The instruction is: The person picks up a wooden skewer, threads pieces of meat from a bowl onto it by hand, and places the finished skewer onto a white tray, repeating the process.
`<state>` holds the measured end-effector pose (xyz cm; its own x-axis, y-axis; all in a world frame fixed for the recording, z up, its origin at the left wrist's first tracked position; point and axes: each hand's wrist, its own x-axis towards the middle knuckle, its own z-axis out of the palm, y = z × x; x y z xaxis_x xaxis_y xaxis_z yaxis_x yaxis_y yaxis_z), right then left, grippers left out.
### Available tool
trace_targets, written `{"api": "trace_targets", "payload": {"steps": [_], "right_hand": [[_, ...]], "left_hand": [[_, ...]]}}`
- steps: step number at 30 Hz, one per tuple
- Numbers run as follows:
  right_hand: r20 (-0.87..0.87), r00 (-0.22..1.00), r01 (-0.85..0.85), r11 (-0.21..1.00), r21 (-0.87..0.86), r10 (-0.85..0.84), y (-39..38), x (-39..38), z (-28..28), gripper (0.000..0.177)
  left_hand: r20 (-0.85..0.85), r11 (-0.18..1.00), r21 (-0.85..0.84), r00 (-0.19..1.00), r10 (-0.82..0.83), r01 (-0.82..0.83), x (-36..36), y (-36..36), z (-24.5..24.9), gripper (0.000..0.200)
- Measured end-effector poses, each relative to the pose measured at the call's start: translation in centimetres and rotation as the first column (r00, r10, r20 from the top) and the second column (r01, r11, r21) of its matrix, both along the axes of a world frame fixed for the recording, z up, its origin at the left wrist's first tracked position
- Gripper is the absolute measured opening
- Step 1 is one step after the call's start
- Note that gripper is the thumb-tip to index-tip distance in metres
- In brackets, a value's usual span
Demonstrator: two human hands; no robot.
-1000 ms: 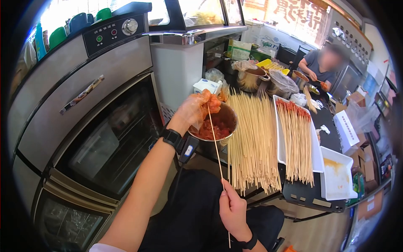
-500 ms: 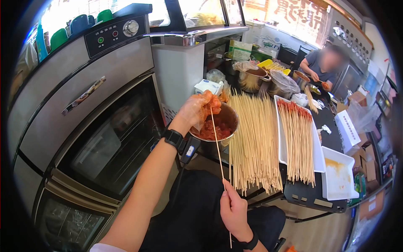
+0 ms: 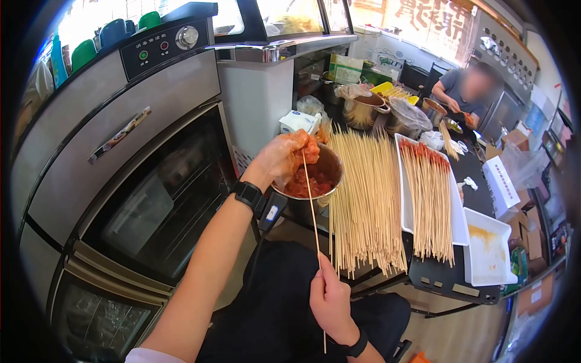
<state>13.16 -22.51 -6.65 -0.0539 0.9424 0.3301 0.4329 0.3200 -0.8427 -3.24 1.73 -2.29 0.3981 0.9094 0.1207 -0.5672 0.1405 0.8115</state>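
Observation:
My left hand point(image 3: 279, 158), in a thin clear glove, is closed on red marinated meat point(image 3: 307, 151) above a metal pot point(image 3: 336, 175). More red meat lies inside the pot. A long wooden skewer point(image 3: 315, 225) runs from the meat down to my right hand point(image 3: 330, 296), whose bare fingers pinch its lower part. The skewer's tip is hidden in the meat. To the right of the pot lies a wide pile of bare skewers point(image 3: 366, 206). Beyond it, a white tray point(image 3: 407, 212) bears skewers with red meat point(image 3: 426, 154) at their far ends.
A white tray with yellowish liquid point(image 3: 487, 251) lies at the table's right end. Pots point(image 3: 363, 112), a tissue box point(image 3: 299, 122) and plastic bags stand behind. Another person point(image 3: 469, 91) sits at the far end, hands on a skewer. A glass-doored cabinet point(image 3: 157, 199) is at left.
My right hand has shifted slightly left and up along with the lower part of the skewer. My left hand stays nearly in place, still holding the meat.

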Motion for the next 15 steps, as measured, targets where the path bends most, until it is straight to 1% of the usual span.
{"api": "trace_targets", "payload": {"steps": [1, 2, 3, 4, 5, 7, 8, 12, 14, 15], "right_hand": [[-0.019, 1.0, 0.013, 0.999, 0.051, -0.012, -0.01, -0.21, -0.11, 0.036], [-0.02, 1.0, 0.013, 0.999, 0.051, -0.012, -0.05, -0.26, -0.15, 0.036], [0.023, 1.0, 0.009, 0.998, 0.069, -0.01, -0.1, -0.31, -0.18, 0.037], [0.066, 0.998, 0.004, 0.996, 0.087, -0.009, -0.12, -0.36, -0.2, 0.038], [0.064, 0.998, 0.003, 0.996, 0.089, -0.009, -0.13, -0.26, -0.31, 0.038], [0.164, 0.987, -0.006, 0.998, 0.056, -0.004, -0.06, 0.24, -0.58, 0.043], [0.165, 0.986, -0.005, 0.998, 0.057, -0.004, -0.02, 0.35, -0.56, 0.043], [0.175, 0.984, 0.001, 0.996, 0.093, -0.018, -0.04, 0.49, -0.37, 0.041], [0.165, 0.986, 0.004, 0.995, 0.102, -0.021, -0.04, 0.34, -0.33, 0.039], [0.165, 0.986, 0.017, 0.994, 0.11, -0.035, 0.0, 0.29, -0.4, 0.037]], "left_hand": [[0.016, 1.0, 0.003, 0.999, -0.031, 0.031, -0.07, 0.08, -0.07, 0.02], [0.032, 0.998, 0.007, 0.998, -0.062, 0.062, -0.14, 0.16, -0.16, 0.02], [0.03, 0.998, 0.008, 0.998, -0.062, 0.062, -0.17, 0.14, -0.33, 0.02], [0.005, 0.999, -0.035, 1.0, -0.002, 0.003, -0.12, -0.11, -0.31, 0.02], [-0.022, 0.995, -0.076, 0.998, 0.056, -0.058, -0.11, -0.3, -0.19, 0.02], [-0.036, 0.997, -0.072, 0.999, 0.03, -0.033, -0.35, -0.06, -0.26, 0.021], [-0.049, 0.997, -0.072, 0.999, 0.002, -0.006, -0.4, 0.04, -0.33, 0.022], [-0.073, 0.999, -0.044, 0.997, 0.001, -0.004, -0.01, -0.42, -0.19, 0.026], [-0.155, 0.998, -0.058, 0.987, 0.03, -0.039, 0.25, -0.3, -0.26, 0.028], [-0.155, 0.998, -0.058, 0.987, 0.029, -0.039, 0.31, -0.26, -0.29, 0.028]]}}
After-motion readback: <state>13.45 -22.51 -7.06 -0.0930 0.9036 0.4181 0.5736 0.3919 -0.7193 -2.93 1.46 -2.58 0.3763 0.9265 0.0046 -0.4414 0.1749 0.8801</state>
